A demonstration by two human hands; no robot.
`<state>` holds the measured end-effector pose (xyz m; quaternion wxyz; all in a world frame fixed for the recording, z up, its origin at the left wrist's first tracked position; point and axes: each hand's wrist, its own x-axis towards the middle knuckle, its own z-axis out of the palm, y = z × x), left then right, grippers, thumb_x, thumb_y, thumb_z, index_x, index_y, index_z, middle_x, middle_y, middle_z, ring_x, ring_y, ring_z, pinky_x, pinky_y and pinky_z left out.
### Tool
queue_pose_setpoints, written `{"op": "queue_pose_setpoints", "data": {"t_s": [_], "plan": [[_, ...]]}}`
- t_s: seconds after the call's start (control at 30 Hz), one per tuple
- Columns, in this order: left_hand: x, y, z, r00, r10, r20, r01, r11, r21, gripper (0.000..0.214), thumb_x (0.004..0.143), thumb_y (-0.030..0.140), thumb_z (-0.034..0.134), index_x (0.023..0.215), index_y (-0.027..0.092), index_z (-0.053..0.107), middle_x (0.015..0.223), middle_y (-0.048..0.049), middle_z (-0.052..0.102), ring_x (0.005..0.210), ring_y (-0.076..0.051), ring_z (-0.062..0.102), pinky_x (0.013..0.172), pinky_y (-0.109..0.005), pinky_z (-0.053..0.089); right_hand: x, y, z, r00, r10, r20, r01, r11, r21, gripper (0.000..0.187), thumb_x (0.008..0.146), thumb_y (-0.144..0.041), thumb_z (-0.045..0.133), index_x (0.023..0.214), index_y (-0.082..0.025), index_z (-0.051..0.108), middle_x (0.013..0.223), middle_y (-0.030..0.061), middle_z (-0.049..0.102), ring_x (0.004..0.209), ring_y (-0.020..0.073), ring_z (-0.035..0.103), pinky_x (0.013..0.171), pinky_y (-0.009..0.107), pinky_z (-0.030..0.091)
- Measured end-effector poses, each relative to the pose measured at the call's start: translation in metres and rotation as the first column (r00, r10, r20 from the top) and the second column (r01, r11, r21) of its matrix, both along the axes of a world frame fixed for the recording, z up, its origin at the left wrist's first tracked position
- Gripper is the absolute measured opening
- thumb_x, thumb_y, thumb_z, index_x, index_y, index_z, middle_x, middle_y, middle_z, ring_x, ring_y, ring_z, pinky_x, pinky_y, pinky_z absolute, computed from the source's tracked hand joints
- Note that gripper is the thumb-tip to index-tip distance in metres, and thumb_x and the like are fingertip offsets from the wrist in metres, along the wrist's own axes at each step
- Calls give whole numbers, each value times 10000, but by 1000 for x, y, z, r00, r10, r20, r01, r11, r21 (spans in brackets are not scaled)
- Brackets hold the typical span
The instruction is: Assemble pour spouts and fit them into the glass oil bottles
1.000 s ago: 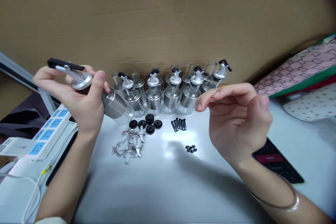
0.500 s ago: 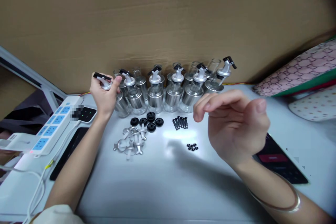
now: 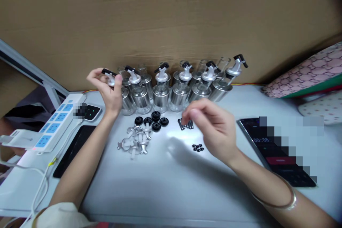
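My left hand is at the pourer stopper of the leftmost bottle, its fingers loosened and spread behind it and the thumb raised on the right side. This stopper is silver with a black lever, and its bottle is partly hidden by the hand. My right hand hovers beside the small black levers, fingers curved and thumb in front, no object visible in it. Nearer me lie several small black rings. Black ribbed stopper bases and silver spout parts are piled to the left.
Glass bottles with metal bands stand in rows against the cardboard, the front ones topped with pourers. A power strip with cables and a dark tablet-like slab lie left. A phone lies right, near patterned rolls.
My left hand's fingers have loosened around the pourer stopper. My right hand has moved left and turned, its fingers now close to the black levers. The view has shifted slightly.
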<state>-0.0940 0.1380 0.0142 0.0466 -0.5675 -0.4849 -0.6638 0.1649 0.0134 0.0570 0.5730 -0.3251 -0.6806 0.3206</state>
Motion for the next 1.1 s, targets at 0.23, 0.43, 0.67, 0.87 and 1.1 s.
{"op": "queue_pose_setpoints", "data": {"t_s": [0.23, 0.43, 0.67, 0.87, 1.1], "plan": [[56, -57, 16, 991, -9, -134, 67, 899, 434, 185, 860, 402, 527, 920, 266, 417, 951, -2, 449, 791, -141, 568, 643, -334, 473, -10, 7, -14, 899, 110, 425, -99, 994, -46, 88, 869, -152, 552, 817, -164, 621, 748, 18, 661, 665, 121, 584, 549, 221, 424], [131, -150, -38, 429, -648, -629, 846, 533, 29, 270, 809, 186, 505, 595, 202, 342, 658, 44, 504, 497, -59, 451, 416, -203, 330, -8, 18, -41, 757, 120, 642, -164, 986, 10, 97, 906, -215, 573, 888, -165, 654, 885, 73, 680, 851, 204, 574, 774, 343, 470], [132, -161, -68, -52, -746, -664, 652, 479, -588, 149, 807, 205, 537, 659, 195, 522, 479, 48, 526, 423, -107, 455, 395, -269, 249, -26, 17, -55, 570, -31, 821, -148, 979, 140, 154, 867, -229, 653, 974, -137, 713, 1038, 129, 637, 988, 265, 512, 798, 387, 409], [135, -159, -66, -62, -748, -661, 601, 501, -623, 96, 797, 173, 525, 713, 183, 571, 477, 24, 580, 415, -123, 489, 408, -285, 243, -46, 21, -62, 543, -33, 839, -154, 978, 137, 116, 825, -202, 697, 918, -135, 716, 1069, 134, 629, 1017, 276, 480, 799, 385, 374], [134, -159, -68, -52, -741, -670, 614, 505, -607, 99, 798, 164, 501, 723, 182, 563, 503, 7, 596, 418, -128, 481, 420, -289, 263, -42, 19, -51, 600, 58, 798, -179, 982, 62, 19, 806, -163, 678, 786, -161, 678, 963, 81, 657, 929, 224, 521, 786, 349, 386]]}}
